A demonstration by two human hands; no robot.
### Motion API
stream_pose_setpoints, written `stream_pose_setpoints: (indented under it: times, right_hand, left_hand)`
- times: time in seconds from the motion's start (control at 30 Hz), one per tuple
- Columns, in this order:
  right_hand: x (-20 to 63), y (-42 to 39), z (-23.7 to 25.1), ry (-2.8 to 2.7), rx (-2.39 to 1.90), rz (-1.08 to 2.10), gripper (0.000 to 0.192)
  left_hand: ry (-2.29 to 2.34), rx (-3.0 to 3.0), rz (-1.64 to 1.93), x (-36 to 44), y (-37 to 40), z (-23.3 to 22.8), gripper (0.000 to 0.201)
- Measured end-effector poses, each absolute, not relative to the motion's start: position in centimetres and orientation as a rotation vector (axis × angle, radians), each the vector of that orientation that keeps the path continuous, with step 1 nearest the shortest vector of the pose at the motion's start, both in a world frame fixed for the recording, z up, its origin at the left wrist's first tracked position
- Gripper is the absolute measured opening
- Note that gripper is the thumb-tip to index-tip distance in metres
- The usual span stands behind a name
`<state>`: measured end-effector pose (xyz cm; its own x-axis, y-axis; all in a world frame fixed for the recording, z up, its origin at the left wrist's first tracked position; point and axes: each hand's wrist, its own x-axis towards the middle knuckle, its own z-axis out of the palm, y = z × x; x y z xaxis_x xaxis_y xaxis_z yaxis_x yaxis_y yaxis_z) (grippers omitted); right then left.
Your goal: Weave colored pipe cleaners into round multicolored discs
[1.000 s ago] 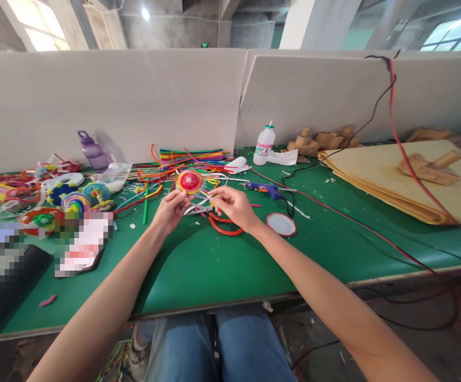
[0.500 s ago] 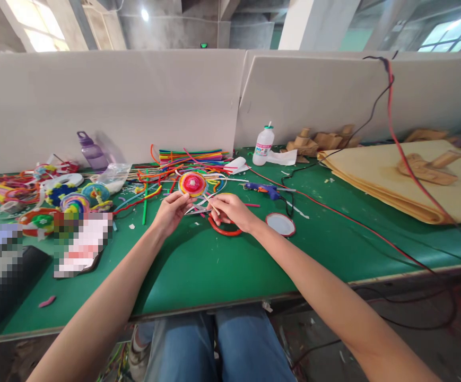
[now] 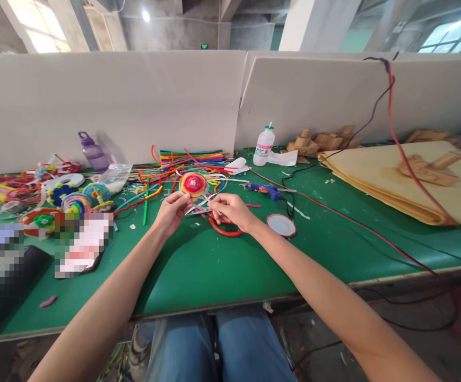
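A round disc [image 3: 194, 184] ringed in red, pink, yellow and pale blue is pinched at its lower edge by my left hand [image 3: 173, 212]. Close beside it on the right, my right hand [image 3: 228, 208] has thumb and forefinger pressed together on a narrow white strip [image 3: 207, 198], which runs near the disc's lower right edge. Whether the strip is fixed to the disc I cannot tell. Beneath my right hand lie scissors with red handles [image 3: 225, 231], partly hidden by the fingers.
Colourful fuzzy stems [image 3: 192, 157] are heaped behind my hands. A blue glue gun [image 3: 265, 190], a round white lid [image 3: 280, 225] and a white bottle [image 3: 263, 146] are to the right. Finished-looking coloured discs [image 3: 41, 222] and a purple bottle [image 3: 93, 152] are left. Yellow sheets [image 3: 381, 183] lie far right.
Both hands hold nearly the same place and grip. My right fingers have shifted very slightly by the disc. Little else differs.
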<state>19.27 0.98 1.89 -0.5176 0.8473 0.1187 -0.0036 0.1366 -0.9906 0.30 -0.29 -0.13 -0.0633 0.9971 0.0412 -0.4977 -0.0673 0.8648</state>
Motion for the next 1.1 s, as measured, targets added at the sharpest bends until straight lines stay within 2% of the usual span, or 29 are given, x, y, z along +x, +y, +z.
stream_pose_setpoints:
  times: [0.37, 0.7, 0.9, 1.1]
  right_hand:
    - [19.25, 1.12, 1.43, -1.687, -0.857, 1.254, 0.034]
    - [19.49, 0.95, 2.22, -1.588, -0.727, 1.861, 0.035]
    - [19.49, 0.92, 2.18, -1.531, -0.683, 1.898, 0.018]
    - [19.41, 0.91, 2.06, -1.553, -0.716, 1.773, 0.020]
  left_hand:
    - [0.823, 0.834, 1.483, 0.22, -0.25, -0.17, 0.028]
    - [0.818, 0.815, 1.491, 0.16, -0.15, -0.28, 0.028]
    - [0.812, 0.814, 1.488, 0.19, -0.21, -0.23, 0.026]
    - [0.812, 0.808, 1.490, 0.27, -0.32, -0.05, 0.028]
